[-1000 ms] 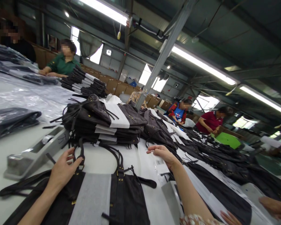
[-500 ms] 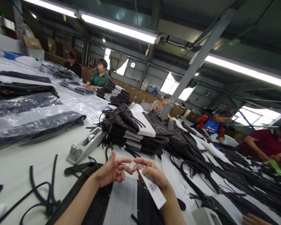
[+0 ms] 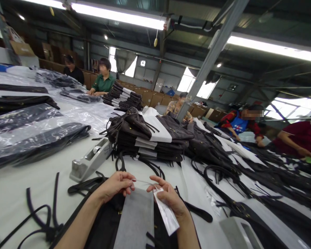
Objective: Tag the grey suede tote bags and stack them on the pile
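Note:
My left hand [image 3: 120,185] is closed in a pinch on one end of a thin clear string that runs across to the right. In my right hand [image 3: 168,197] is a white tag [image 3: 166,214] in a clear sleeve, pinched between thumb and fingers, hanging down and to the right. Both hands are apart, above a dark folded garment [image 3: 103,221] with a strip of white paper [image 3: 136,218] across it. Just beyond them lies a stack of dark garments [image 3: 150,138] with white paper bands.
A grey tape dispenser [image 3: 90,160] stands left of the stack, another [image 3: 239,231] at lower right. Plastic-wrapped garments [image 3: 38,138] lie at left, loose black straps [image 3: 49,221] at lower left. Several people work around the table; dark garments [image 3: 269,173] spread rightward.
My left hand has gone from spread fingers to a pinch, and the hands are slightly farther apart, with the string stretched between them. The view has shifted a little.

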A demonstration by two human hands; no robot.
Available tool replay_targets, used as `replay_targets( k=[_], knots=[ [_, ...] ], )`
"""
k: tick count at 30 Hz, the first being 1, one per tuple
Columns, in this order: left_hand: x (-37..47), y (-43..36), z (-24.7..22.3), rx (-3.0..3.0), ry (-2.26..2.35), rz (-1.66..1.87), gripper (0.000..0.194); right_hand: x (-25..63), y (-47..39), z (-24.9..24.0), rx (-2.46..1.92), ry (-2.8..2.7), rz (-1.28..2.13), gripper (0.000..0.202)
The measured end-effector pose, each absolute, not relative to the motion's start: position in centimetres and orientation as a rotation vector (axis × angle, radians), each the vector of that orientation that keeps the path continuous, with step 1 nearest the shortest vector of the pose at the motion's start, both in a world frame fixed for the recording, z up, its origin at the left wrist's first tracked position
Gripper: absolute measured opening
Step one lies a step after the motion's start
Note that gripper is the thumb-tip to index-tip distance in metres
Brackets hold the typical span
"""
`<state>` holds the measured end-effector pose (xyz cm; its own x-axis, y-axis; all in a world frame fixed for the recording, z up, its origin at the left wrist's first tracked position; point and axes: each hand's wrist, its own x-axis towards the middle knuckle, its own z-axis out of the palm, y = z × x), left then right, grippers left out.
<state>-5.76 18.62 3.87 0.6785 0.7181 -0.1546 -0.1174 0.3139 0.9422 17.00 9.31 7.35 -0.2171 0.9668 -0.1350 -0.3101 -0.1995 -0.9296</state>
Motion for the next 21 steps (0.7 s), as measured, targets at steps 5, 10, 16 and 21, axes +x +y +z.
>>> replay_targets(
  k=[5,10,16,21],
  knots=[
    [-6.0,19.2,3.6,1.276,0.826,0.722,0.04,17.8,9.0,7.2,-1.057,-1.086,1.638,0.067],
    [-6.5,19.5,3.6,1.347,0.934,0.813,0.038,18.5,9.0,7.4,-1.111,-1.141,1.653,0.063],
    [-6.6,19.4,3.9,1.365,0.97,0.827,0.036,19.8,8.7,7.6,-1.501,-1.408,1.436,0.048],
    [-5.5,18.7,4.2,1.404,0.89,0.744,0.032,16.7,9.3,9.0,-1.743,-1.665,0.506,0.043]
  ],
)
